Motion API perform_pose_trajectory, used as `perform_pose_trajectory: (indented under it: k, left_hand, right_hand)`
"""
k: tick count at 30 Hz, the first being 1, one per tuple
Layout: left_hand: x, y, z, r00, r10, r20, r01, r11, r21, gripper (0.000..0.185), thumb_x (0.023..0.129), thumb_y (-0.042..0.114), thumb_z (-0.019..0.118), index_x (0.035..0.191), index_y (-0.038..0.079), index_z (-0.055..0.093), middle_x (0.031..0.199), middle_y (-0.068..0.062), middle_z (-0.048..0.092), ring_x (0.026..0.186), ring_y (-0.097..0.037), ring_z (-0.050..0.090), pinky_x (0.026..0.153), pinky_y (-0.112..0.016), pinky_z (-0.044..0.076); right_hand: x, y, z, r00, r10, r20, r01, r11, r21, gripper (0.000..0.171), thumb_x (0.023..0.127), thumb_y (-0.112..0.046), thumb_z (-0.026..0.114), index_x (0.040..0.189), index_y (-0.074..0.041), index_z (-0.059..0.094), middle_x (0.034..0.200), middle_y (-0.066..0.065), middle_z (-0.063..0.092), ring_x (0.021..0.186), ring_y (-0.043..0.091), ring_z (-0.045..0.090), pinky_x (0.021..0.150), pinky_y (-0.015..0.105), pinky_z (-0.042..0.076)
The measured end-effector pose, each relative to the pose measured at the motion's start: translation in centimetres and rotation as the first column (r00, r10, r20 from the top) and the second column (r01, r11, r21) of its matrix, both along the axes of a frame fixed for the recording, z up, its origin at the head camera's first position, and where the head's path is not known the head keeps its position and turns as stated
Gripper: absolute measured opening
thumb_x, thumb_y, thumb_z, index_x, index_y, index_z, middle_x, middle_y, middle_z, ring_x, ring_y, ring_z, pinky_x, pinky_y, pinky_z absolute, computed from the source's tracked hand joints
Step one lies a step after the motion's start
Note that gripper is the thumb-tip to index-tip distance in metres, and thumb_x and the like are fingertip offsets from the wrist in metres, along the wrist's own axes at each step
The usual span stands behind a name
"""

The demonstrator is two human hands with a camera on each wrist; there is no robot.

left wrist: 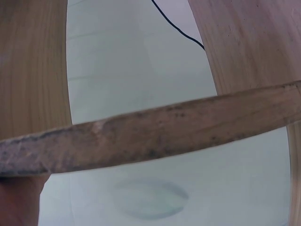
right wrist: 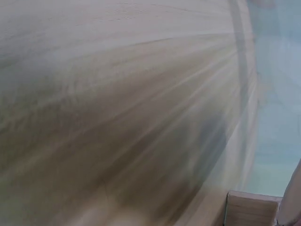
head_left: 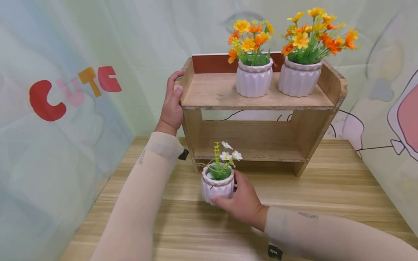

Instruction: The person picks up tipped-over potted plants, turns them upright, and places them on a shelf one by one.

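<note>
Right hand (head_left: pixel 243 203) curled round a small white ribbed ceramic pot of white daisy-like flowers (head_left: pixel 218 185), thumb along the front near the base, fingers behind: grip closed on the pot. Pot upright, low over or on the pale wood-grain worktop (head_left: pixel 326 195); contact with the surface not clear. Placed just in front of the lower left corner of the two-tier raw wooden shelf (head_left: pixel 261 105).

Left hand (head_left: pixel 172 105) clasped on the left end panel of that shelf at the level of the upper board, thumb on the front edge, fingers wrapped over the top of the panel: grip closed on the shelf. Beige sleeves on both forearms.

On the upper board, two larger white ribbed pots standing side by side: left pot of orange and yellow flowers (head_left: pixel 254 78) near the middle, right pot of orange and yellow flowers (head_left: pixel 298 79) close to the right end, a narrow gap between them. Lower board bare wood.

Left wrist view: rough board edge (left wrist: pixel 155 136) crossing close to the lens, a sliver of hand at the lower left. Right wrist view: blurred wood grain only, pot not visible.
</note>
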State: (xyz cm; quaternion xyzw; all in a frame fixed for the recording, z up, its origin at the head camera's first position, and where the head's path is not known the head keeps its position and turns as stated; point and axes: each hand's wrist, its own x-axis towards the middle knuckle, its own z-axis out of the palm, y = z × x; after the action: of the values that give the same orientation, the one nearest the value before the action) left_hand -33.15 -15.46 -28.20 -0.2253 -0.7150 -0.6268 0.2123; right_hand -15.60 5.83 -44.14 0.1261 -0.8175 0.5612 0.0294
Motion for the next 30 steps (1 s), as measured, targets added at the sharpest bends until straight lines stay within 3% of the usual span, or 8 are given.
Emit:
perform_pose_trajectory:
  k: [8, 18, 30]
  left_hand:
    - [0.1, 0.0, 0.0, 1.0, 0.005, 0.01, -0.005, 1.0, -0.007, 0.056, 0.102, 0.028, 0.031, 0.156, 0.016, 0.037, 0.164, -0.007, 0.03, 0.144, -0.025, 0.031, 0.118, -0.046, 0.024]
    - [0.1, -0.1, 0.0, 1.0, 0.007, 0.012, -0.007, 1.0, -0.004, 0.055, 0.101, 0.026, 0.032, 0.155, 0.016, 0.037, 0.162, -0.008, 0.032, 0.141, -0.024, 0.033, 0.117, -0.045, 0.025]
    - [0.0, 0.0, 0.0, 1.0, -0.005, 0.003, 0.005, 1.0, 0.015, 0.055, 0.102, 0.025, 0.033, 0.155, 0.013, 0.038, 0.161, -0.011, 0.032, 0.136, -0.024, 0.035, 0.114, -0.042, 0.027]
  right_hand:
    - [-0.1, 1.0, 1.8, 0.996, 0.018, -0.089, -0.015, 0.999, 0.034, 0.09, 0.07, -0.024, 0.099, 0.142, 0.002, 0.051, 0.129, 0.013, 0.06, 0.118, 0.026, 0.061, 0.098, 0.044, 0.055]
    - [-0.9, 1.3, 5.5, 0.978, 0.061, -0.2, -0.055, 0.998, 0.036, 0.087, 0.071, -0.021, 0.099, 0.143, -0.004, 0.052, 0.131, 0.009, 0.061, 0.119, 0.023, 0.063, 0.098, 0.042, 0.056]
    - [-1.9, 1.9, 10.7, 0.974, 0.073, -0.213, -0.073, 0.997, 0.008, 0.085, 0.073, -0.021, 0.098, 0.143, -0.002, 0.051, 0.132, 0.009, 0.06, 0.116, 0.024, 0.064, 0.092, 0.038, 0.059]
